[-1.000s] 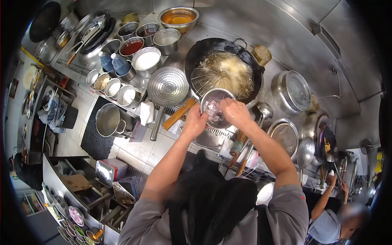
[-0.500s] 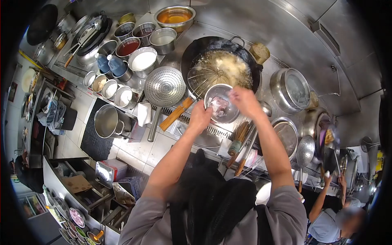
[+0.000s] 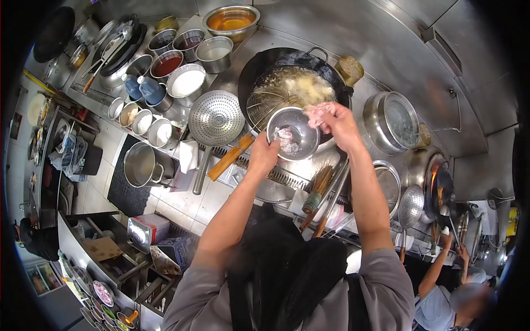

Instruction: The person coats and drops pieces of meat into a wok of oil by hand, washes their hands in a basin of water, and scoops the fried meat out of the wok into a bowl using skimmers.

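My left hand [image 3: 264, 156] grips the near-left rim of a steel bowl [image 3: 305, 138], tilted in front of the wok. A little pale, coated raw meat [image 3: 286, 141] lies inside it. Pinched in my right hand [image 3: 341, 126] is a clump of pink raw meat [image 3: 320, 113], held beside the bowl's upper right rim, over the wok's near edge. Behind them the black wok [image 3: 255, 71] holds bubbling oil with pale yellow pieces [image 3: 306, 88]. A wire skimmer [image 3: 265, 107] rests in the wok's left side, its wooden handle [image 3: 231, 158] pointing toward me.
Left of the wok are a perforated ladle [image 3: 216, 117], sauce pots [image 3: 186, 81] and a bowl of orange liquid [image 3: 231, 22]. On the right stand a steel pot [image 3: 391, 121], a bamboo brush [image 3: 318, 190] and a strainer [image 3: 411, 207]. A co-worker [image 3: 447, 303] works at a flaming wok, lower right.
My right hand has come out of the bowl with a clump of meat and moved up and right. Less meat shows in the bowl. Flames now show at the co-worker's wok.
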`<action>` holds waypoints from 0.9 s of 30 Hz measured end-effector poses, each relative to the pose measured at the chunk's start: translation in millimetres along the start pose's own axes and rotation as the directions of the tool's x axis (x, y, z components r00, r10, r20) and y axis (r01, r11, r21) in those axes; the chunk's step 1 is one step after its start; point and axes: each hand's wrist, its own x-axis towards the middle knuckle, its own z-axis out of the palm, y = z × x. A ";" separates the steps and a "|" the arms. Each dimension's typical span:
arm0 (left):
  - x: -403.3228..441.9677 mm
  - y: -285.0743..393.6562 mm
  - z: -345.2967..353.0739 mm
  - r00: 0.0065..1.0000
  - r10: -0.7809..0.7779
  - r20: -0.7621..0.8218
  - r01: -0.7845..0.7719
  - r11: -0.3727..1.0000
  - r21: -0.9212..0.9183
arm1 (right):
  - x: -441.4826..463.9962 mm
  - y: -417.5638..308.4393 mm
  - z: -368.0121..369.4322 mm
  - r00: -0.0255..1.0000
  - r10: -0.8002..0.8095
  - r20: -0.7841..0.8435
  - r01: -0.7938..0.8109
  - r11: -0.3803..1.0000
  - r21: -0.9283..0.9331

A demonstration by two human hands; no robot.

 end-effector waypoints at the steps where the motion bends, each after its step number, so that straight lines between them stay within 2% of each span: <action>1: -0.3 4.0 1.1 1.000 -0.012 -0.005 0.012 0.999 -0.047 | 6.5 1.1 -11.0 0.999 -0.030 -0.033 0.031 0.999 0.041; 3: -1.4 10.0 2.3 0.999 -0.040 -0.012 0.038 0.990 -0.139 | 19.1 5.9 -30.2 0.997 -0.014 -0.076 0.013 1.000 -0.019; 6: -4.0 14.4 -1.1 0.998 -0.028 -0.051 0.021 0.990 -0.142 | 39.5 23.8 -53.9 0.991 0.001 -0.137 -0.026 0.984 -0.179; 13: -9.9 5.3 -21.3 0.993 -0.027 -0.116 0.013 0.992 -0.123 | 75.3 68.6 -72.9 0.964 0.071 -0.257 -0.143 0.951 -0.274; 14: -11.4 5.2 -23.6 0.993 -0.013 -0.120 -0.003 0.992 -0.129 | 79.6 72.9 -72.4 0.955 0.046 -0.293 -0.160 0.911 -0.380; 17: -19.1 18.0 -29.4 0.992 0.016 -0.128 -0.036 0.987 -0.159 | 91.1 86.2 -73.6 0.962 0.101 -0.255 -0.185 0.926 -0.330; 18: -24.1 24.4 -30.5 0.991 0.009 -0.131 -0.033 0.983 -0.182 | 94.6 90.7 -75.4 0.972 0.046 -0.230 -0.159 0.849 -0.503; 20: -29.2 29.1 -35.0 0.991 0.001 -0.133 -0.027 0.981 -0.191 | 107.5 104.8 -83.9 0.987 -0.050 -0.151 -0.090 0.610 -0.787; 23: -33.6 29.2 -44.8 0.988 -0.012 -0.152 -0.015 0.985 -0.174 | 142.1 128.7 -104.9 0.999 -0.006 -0.044 -0.031 0.615 -0.788; 24: -34.7 30.3 -46.6 0.987 -0.020 -0.162 -0.009 0.984 -0.178 | 146.2 131.4 -110.0 0.990 -0.138 -0.039 0.057 0.629 -0.776; 27: -36.2 28.9 -50.4 0.983 -0.030 -0.182 -0.004 0.984 -0.180 | 148.2 106.2 -105.6 0.963 -0.244 -0.115 0.031 0.523 -0.852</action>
